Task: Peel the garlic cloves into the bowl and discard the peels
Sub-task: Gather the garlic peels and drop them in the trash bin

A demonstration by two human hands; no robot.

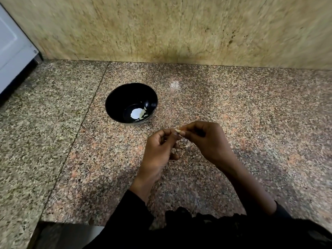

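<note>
A speckled granite counter (233, 108) fills most of the frame, with a yellowish stone wall (161, 27) across the top and a white appliance (12, 51) in the upper left corner. A black bowl (115, 99) sits on the counter left of centre, with a few pale peeled cloves (142, 115) at its bottom. Just below and right of the bowl, near the middle of the frame, the left hand (159, 150) and right hand (208, 139) meet above the counter, both pinching one small garlic clove (178, 130) between curled fingertips. A thin scrap of peel (185, 145) lies on the counter under the hands.
</note>
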